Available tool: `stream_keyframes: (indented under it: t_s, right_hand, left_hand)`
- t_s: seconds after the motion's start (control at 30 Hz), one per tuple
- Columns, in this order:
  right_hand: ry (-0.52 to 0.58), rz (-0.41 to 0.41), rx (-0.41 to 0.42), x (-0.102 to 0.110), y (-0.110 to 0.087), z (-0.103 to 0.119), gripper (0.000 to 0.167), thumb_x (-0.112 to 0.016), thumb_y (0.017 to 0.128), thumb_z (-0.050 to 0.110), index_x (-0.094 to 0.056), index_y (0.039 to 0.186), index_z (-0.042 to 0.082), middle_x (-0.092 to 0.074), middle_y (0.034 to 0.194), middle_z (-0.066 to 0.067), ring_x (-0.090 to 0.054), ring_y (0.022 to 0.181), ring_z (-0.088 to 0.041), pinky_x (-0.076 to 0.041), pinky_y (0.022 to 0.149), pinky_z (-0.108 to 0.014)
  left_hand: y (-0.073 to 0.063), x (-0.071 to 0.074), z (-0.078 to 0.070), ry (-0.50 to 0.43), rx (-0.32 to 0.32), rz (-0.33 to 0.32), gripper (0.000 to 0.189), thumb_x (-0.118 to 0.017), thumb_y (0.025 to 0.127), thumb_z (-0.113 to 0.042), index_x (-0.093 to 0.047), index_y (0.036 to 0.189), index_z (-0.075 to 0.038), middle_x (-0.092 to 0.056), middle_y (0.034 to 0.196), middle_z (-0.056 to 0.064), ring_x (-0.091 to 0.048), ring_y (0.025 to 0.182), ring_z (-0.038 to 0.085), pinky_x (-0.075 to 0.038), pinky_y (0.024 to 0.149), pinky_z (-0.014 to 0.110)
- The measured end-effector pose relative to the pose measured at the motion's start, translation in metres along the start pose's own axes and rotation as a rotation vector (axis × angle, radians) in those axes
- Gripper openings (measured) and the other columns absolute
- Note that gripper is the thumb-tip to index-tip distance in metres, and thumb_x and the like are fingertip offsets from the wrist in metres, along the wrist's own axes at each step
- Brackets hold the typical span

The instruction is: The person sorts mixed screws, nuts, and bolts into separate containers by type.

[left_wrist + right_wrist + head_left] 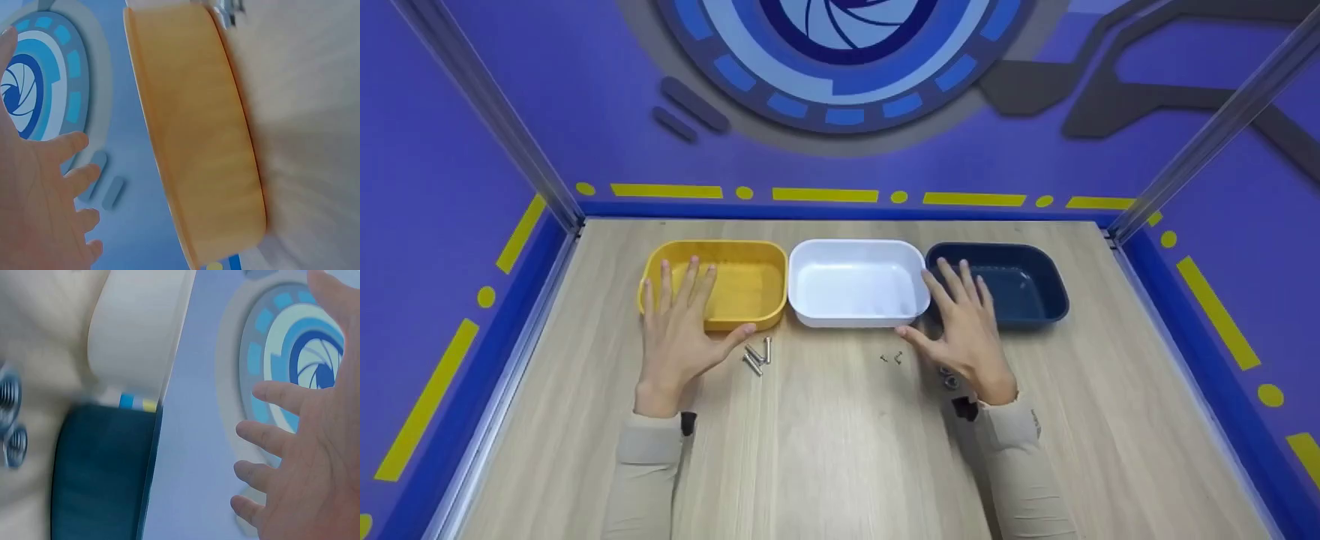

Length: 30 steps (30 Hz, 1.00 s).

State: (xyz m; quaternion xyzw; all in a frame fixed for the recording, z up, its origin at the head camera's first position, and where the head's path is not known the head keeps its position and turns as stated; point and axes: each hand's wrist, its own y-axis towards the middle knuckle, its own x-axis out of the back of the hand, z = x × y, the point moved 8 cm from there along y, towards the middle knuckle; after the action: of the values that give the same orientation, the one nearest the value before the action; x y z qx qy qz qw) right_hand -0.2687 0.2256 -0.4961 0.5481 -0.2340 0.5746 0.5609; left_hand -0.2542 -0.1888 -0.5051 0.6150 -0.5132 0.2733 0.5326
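My left hand (679,341) is spread over the near left part of a yellow tray (746,289), fingers straight, holding nothing. Just right of its thumb lie several silver screws (754,363) on the table. My right hand (966,334), also spread and bare of any object, hovers over the near left side of a dark blue tray (1024,289). Between the two stands a white tray (855,285). A few tiny screws (898,358) lie in front of it. Metal nuts (951,382) sit beside the right wrist, partly hidden by it; the right wrist view shows the nuts (17,444) blurred.
The three trays stand side by side along the back of the wooden table (840,450). A purple printed panel (840,169) rises behind them, with side panels left and right. Metal posts (1192,150) mark the back corners.
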Motion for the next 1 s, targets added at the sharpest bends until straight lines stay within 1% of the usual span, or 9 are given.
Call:
stream_keyframes:
  t_s: [0.17, 0.33, 0.47, 0.6, 0.73, 0.9, 1.0]
  right_hand:
    - [0.039, -0.004, 0.066, -0.007, 0.001, 0.022, 0.1, -0.07, 0.087, 0.077, -0.045, 0.164, 0.017, -0.038, 0.172, -0.014, -0.025, 0.163, -0.043, -0.02, 0.132, -0.065]
    - [0.092, -0.002, 0.137, -0.016, 0.0, 0.047, 0.095, -0.07, 0.09, 0.072, -0.046, 0.164, 0.017, -0.044, 0.168, -0.016, -0.035, 0.158, -0.043, -0.029, 0.128, -0.064]
    - [0.117, 0.005, 0.18, -0.025, -0.002, 0.066, 0.092, -0.067, 0.091, 0.074, -0.05, 0.161, 0.017, -0.051, 0.162, -0.015, -0.044, 0.153, -0.04, -0.037, 0.123, -0.062]
    - [0.163, 0.009, 0.228, -0.037, -0.003, 0.086, 0.087, -0.068, 0.092, 0.072, -0.055, 0.156, 0.014, -0.057, 0.154, -0.012, -0.052, 0.145, -0.033, -0.044, 0.12, -0.057]
    - [0.232, 0.042, 0.247, -0.052, -0.004, 0.104, 0.083, -0.069, 0.094, 0.068, -0.057, 0.153, 0.011, -0.059, 0.15, -0.011, -0.057, 0.139, -0.029, -0.047, 0.118, -0.051]
    - [0.28, 0.098, 0.237, -0.074, -0.005, 0.122, 0.076, -0.065, 0.099, 0.064, -0.059, 0.15, 0.008, -0.061, 0.147, -0.008, -0.059, 0.136, -0.026, -0.049, 0.118, -0.047]
    - [0.326, 0.122, 0.223, -0.084, -0.005, 0.132, 0.071, -0.063, 0.102, 0.061, -0.059, 0.149, 0.008, -0.062, 0.145, -0.006, -0.06, 0.135, -0.025, -0.05, 0.117, -0.046]
  left_hand:
    - [0.001, 0.002, 0.016, 0.006, 0.007, 0.024, 0.115, -0.062, 0.083, -0.085, -0.037, 0.167, -0.009, -0.028, 0.176, 0.014, -0.007, 0.165, 0.049, 0.0, 0.134, 0.064]
    - [0.002, 0.001, 0.034, -0.018, 0.032, 0.061, 0.115, -0.062, 0.087, -0.082, -0.032, 0.168, -0.007, -0.026, 0.177, 0.016, -0.005, 0.166, 0.047, 0.002, 0.135, 0.059]
    - [0.0, 0.001, 0.05, -0.05, 0.054, 0.099, 0.115, -0.063, 0.09, -0.078, -0.026, 0.168, -0.001, -0.023, 0.177, 0.019, -0.005, 0.166, 0.044, -0.002, 0.136, 0.059]
    - [0.001, 0.002, 0.065, -0.055, 0.054, 0.126, 0.117, -0.063, 0.091, -0.075, -0.021, 0.169, 0.002, -0.018, 0.177, 0.022, -0.007, 0.166, 0.045, -0.006, 0.136, 0.06]
    - [0.004, 0.002, 0.079, -0.066, 0.055, 0.156, 0.118, -0.063, 0.093, -0.075, -0.017, 0.169, 0.002, -0.013, 0.178, 0.022, -0.008, 0.165, 0.046, -0.008, 0.135, 0.062]
    - [0.008, 0.001, 0.091, -0.081, 0.056, 0.184, 0.118, -0.063, 0.094, -0.074, -0.015, 0.169, 0.002, -0.012, 0.178, 0.023, -0.008, 0.165, 0.046, -0.01, 0.134, 0.064]
    - [0.011, 0.0, 0.097, -0.082, 0.058, 0.199, 0.118, -0.062, 0.094, -0.074, -0.014, 0.17, 0.002, -0.012, 0.178, 0.024, -0.008, 0.165, 0.047, -0.009, 0.134, 0.063]
